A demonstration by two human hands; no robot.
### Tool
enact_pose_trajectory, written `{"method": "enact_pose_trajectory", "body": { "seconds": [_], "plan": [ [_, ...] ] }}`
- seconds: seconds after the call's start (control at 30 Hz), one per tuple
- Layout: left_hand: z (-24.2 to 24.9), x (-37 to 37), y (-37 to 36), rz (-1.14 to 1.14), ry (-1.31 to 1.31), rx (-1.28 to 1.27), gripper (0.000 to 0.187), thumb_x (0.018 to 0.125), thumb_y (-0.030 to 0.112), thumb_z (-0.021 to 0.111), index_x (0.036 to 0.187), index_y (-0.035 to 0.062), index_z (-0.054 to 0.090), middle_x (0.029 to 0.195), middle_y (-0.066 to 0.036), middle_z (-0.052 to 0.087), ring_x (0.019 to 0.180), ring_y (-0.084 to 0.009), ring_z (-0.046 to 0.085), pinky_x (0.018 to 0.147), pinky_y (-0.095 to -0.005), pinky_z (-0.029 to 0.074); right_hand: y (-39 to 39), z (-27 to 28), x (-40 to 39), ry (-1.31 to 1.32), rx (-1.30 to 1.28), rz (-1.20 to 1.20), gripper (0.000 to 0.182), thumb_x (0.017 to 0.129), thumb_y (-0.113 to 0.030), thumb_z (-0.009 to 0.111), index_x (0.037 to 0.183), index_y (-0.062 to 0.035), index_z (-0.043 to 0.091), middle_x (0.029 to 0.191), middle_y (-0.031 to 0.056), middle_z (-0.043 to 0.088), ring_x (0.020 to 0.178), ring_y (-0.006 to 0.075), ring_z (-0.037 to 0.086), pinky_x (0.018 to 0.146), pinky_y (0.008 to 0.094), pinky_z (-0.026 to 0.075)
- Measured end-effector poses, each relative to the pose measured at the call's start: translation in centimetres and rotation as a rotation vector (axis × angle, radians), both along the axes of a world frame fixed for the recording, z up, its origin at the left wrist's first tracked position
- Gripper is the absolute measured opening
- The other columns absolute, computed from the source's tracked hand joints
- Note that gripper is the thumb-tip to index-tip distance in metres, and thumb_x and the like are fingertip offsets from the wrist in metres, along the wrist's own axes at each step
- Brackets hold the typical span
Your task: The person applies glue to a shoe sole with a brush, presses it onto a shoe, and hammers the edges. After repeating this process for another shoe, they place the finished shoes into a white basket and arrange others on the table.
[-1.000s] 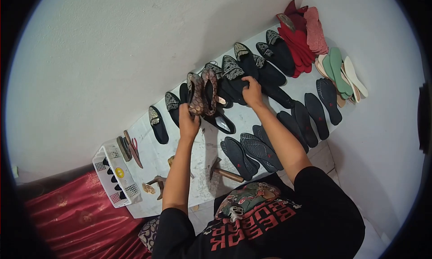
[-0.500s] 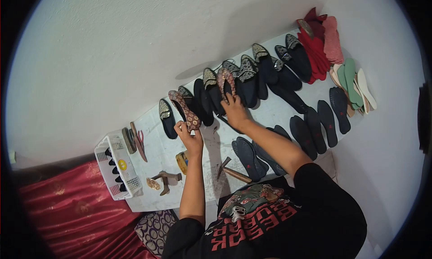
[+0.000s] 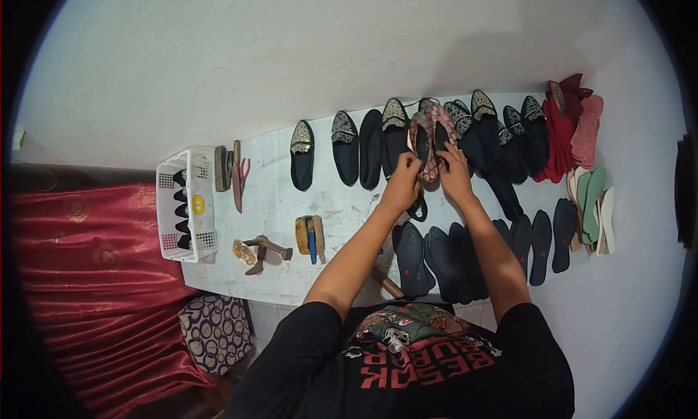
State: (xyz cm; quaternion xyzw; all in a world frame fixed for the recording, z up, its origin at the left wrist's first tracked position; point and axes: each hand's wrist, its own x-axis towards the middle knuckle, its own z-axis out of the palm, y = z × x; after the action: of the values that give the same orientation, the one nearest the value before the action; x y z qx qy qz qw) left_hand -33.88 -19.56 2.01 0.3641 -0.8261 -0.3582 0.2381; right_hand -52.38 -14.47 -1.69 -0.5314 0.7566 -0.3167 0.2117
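My left hand (image 3: 404, 180) grips the heel end of a brown patterned shoe (image 3: 419, 139). Beside it, my right hand (image 3: 454, 173) holds a second patterned shoe (image 3: 443, 121), the two shoes side by side and touching. Both are held over a row of black shoes with patterned fronts, among them one shoe (image 3: 393, 132) just left of my hands. Below the hands lie several dark soles (image 3: 411, 259), partly covered by my right forearm.
A white basket (image 3: 163, 208) with black items stands at the left, near pliers (image 3: 244, 173) and a metal shoe anvil (image 3: 265, 250). A yellow container (image 3: 302, 237) holds a blue-handled tool. Red fabric (image 3: 558, 142) and green insoles (image 3: 592, 193) lie at the right.
The view has turned and shifted. My left hand has brought its patterned shoe rightward against the one in my right hand; they were apart before.
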Motion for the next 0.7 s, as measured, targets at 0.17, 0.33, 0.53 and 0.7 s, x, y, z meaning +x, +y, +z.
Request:
{"method": "enact_pose_trajectory", "body": {
  "seconds": [0.17, 0.33, 0.53, 0.7],
  "plan": [
    [-1.3, -0.5, 1.0, -0.094, -0.112, -0.018, 0.058, 0.081, -0.001, 0.070, 0.136, 0.0028, 0.052, 0.137, -0.022, 0.054, 0.130, -0.0438, 0.053, 0.111, -0.0496, 0.043, 1.0, 1.0, -0.1, -0.302, -0.148, -0.121, 0.041, 0.096, -0.015, 0.067, 0.136, -0.0059, 0.063, 0.152, 0.0203, 0.052, 0.145, 0.0414, 0.043, 0.122, 0.0501, 0.031],
    [1.3, 4.7, 1.6, -0.017, 0.012, -0.129, 0.048, 0.080, 0.001, 0.068, 0.128, 0.0019, 0.060, 0.133, -0.022, 0.059, 0.128, -0.0427, 0.055, 0.111, -0.0482, 0.043, 2.3, 4.6, 3.1, 0.095, 0.005, -0.021, 0.068, 0.083, -0.017, 0.080, 0.145, -0.0081, 0.053, 0.157, 0.0218, 0.042, 0.145, 0.0447, 0.037, 0.119, 0.0551, 0.031],
    [-3.5, 18.7, -4.8, 0.525, -0.317, -0.182, 0.056, 0.080, 0.012, 0.072, 0.133, 0.0052, 0.059, 0.134, -0.022, 0.057, 0.131, -0.0421, 0.051, 0.107, -0.0520, 0.045, -1.8, 6.4, 9.2, -0.144, -0.316, 0.275, 0.033, 0.084, 0.000, 0.067, 0.117, -0.0028, 0.064, 0.120, 0.0173, 0.064, 0.115, 0.0391, 0.059, 0.100, 0.0477, 0.046],
    [-2.0, 22.8, -10.4, 0.799, -0.798, 0.088, 0.056, 0.085, 0.027, 0.076, 0.137, 0.0114, 0.060, 0.138, -0.023, 0.056, 0.129, -0.0437, 0.054, 0.108, -0.0510, 0.046, -6.9, 3.0, 18.9, -0.289, -0.028, 0.572, 0.041, 0.089, -0.004, 0.063, 0.130, -0.0022, 0.060, 0.126, 0.0216, 0.062, 0.121, 0.0427, 0.059, 0.104, 0.0490, 0.048]
  ]
}}
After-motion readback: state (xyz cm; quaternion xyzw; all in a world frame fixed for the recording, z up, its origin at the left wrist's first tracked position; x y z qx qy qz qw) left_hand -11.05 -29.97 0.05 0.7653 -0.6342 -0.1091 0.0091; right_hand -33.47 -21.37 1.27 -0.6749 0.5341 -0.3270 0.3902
